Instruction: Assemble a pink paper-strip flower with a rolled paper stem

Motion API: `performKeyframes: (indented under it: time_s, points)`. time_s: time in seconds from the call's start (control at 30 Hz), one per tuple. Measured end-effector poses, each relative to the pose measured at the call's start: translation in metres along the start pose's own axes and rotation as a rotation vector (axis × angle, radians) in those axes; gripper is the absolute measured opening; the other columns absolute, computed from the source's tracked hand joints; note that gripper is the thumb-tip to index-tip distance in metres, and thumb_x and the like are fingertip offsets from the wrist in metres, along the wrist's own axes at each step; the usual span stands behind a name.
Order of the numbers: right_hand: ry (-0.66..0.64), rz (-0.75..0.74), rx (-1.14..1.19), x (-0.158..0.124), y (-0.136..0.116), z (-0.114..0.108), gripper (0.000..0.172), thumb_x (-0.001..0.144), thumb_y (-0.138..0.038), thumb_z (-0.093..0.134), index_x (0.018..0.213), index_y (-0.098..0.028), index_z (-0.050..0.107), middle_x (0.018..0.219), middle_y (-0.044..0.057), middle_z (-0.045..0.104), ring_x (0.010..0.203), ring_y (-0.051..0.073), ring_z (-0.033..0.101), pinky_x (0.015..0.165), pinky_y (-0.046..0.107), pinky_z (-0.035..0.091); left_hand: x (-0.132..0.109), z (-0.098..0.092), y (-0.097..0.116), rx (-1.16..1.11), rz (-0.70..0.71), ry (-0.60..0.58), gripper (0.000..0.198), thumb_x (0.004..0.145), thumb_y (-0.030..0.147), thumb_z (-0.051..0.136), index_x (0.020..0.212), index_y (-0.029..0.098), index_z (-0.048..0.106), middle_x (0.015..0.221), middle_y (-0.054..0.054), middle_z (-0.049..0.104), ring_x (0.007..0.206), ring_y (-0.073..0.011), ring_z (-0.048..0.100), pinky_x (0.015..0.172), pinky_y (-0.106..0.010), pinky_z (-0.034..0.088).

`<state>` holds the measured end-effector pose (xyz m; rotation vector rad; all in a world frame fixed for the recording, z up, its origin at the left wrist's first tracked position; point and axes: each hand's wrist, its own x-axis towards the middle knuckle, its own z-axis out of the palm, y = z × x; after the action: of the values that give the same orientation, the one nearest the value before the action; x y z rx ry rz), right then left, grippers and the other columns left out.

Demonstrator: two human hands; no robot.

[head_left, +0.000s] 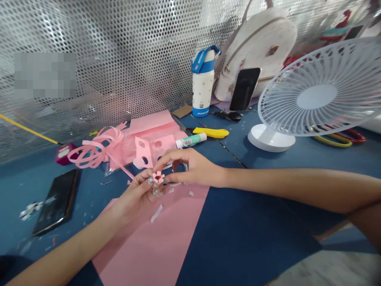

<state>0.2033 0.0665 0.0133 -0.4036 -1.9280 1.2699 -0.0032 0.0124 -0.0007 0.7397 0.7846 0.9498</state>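
My left hand (144,190) pinches a small pink paper ring with folded tabs (158,177), its opening facing up toward me. From the other side my right hand (190,169) reaches in, index fingertip and thumb closed at the edge of that ring. Something thin and curved shows beneath the right fingers, too hidden to name. Under both hands lies a pink paper sheet (166,238) with several white scraps on it. Just behind are a pink cut-out paper with round holes (165,147) and a glue stick (191,140).
Coiled pink paper strips (99,149), a purple object (66,154) and a phone (56,200) lie to the left. Behind are a yellow cutter knife (211,132), a bottle (203,89), a backpack (262,43) and a second phone (245,89). A white fan (317,97) stands at right.
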Motion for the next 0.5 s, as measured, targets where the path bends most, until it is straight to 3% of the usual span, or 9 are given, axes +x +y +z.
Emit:
performKeyframes:
  time_s: [0.13,0.27,0.37,0.5]
  points:
    - [-0.025,0.053,0.095,-0.004,0.002,0.006,0.020,0.083,-0.024,0.077,0.102,-0.019,0.075,0.101,0.004,0.068,0.090,0.015,0.063,0.072,0.026,0.048,-0.001,0.001,0.000,0.057,-0.011,0.010,0.033,0.066,0.033,0.093,0.083,0.017,0.069,0.075,0.001,0.070,0.066,-0.0093,0.065,0.076,-0.025,0.059]
    - [-0.015,0.037,0.132,-0.006,0.008,0.008,0.017,0.080,-0.025,0.081,0.097,-0.020,0.078,0.089,0.001,0.063,0.084,0.013,0.059,0.067,0.024,0.044,-0.001,0.005,-0.001,0.082,-0.022,-0.077,0.031,0.068,0.033,0.092,0.076,0.014,0.069,0.065,0.003,0.064,0.063,-0.0083,0.064,0.071,-0.021,0.056]
    - [0.011,0.005,0.158,-0.006,0.009,0.007,0.015,0.079,-0.025,0.082,0.093,-0.021,0.079,0.089,0.001,0.063,0.083,0.012,0.058,0.070,0.024,0.047,0.000,0.005,0.000,0.091,-0.010,-0.079,0.029,0.071,0.032,0.090,0.082,0.016,0.070,0.071,0.002,0.067,0.067,-0.0091,0.066,0.072,-0.020,0.057]
    - [0.040,0.014,0.201,-0.008,0.009,0.005,0.015,0.077,-0.022,0.083,0.090,-0.019,0.079,0.095,0.003,0.066,0.089,0.014,0.062,0.080,0.028,0.052,0.000,0.001,0.026,0.339,-0.123,-0.167,0.032,0.082,0.041,0.080,0.099,0.016,0.068,0.084,-0.005,0.073,0.070,-0.0153,0.072,0.071,-0.028,0.059]
